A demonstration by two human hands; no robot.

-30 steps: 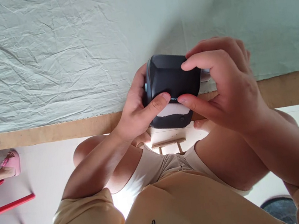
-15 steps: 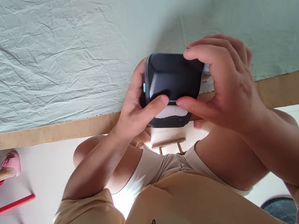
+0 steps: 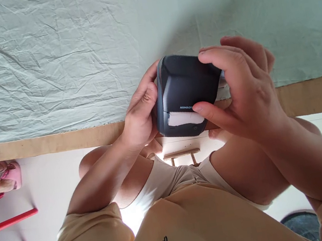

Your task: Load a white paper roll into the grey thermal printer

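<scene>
A black label printer [image 3: 190, 85] with NIIMBOT lettering is held tilted above the near edge of the cloth-covered table. A strip of white paper [image 3: 185, 118] shows at its front slot. My left hand [image 3: 143, 109] grips the printer's left side, with the thumb against that side and the other fingers partly hidden. On the right, my right hand [image 3: 241, 77] holds the printer between a thumb at the front edge and a fingertip on the top right corner. Something pale shows behind the printer, beside my right fingers, too hidden to name.
A pale green, wrinkled cloth [image 3: 57, 67] covers the table, whose wooden edge [image 3: 60, 142] runs along the front. At the left, a person's foot in a pink sandal [image 3: 13, 175] stands near red bars [image 3: 10, 223]. A dark round object [image 3: 301, 226] lies at the lower right.
My left thumb has moved off the printer's front onto its left side, uncovering the lettering and more white paper. The person at the left has shifted slightly.
</scene>
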